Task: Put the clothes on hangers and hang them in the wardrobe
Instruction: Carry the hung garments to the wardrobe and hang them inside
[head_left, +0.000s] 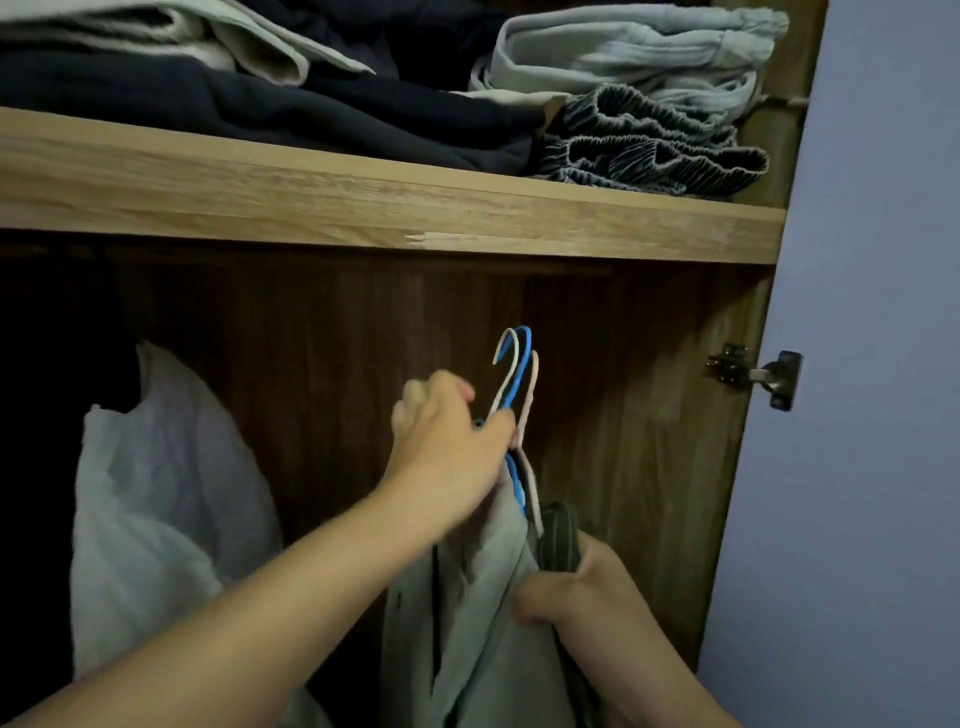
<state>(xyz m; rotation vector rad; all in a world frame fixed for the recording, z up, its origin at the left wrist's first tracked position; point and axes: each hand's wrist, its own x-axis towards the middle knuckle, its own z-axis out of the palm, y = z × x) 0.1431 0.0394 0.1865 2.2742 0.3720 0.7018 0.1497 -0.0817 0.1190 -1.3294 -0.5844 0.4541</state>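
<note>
Gripping hangers (514, 384), left grip (447, 436) below hooks.

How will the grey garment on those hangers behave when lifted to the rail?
Likely floppy: the grey garment hangs in loose folds below the hangers. Probably light, since the left hand holds the hanger necks alone. It may swing; the right hand grips the fabric.

1. This is a bedroom closet in somebody's home: a brown wood-grain wardrobe (322, 364) standing open against a plain bluish-lilac wall (862, 364).
2. The light oak-look shelf (363, 197) up top is loaded with folded everyday clothes (634, 57), greys and navy, some with elastic waistbands.
3. There's a metal door hinge (756, 375) on the side panel, plus blue and white plastic hanger hooks (514, 374) down in the hanging section.
</note>
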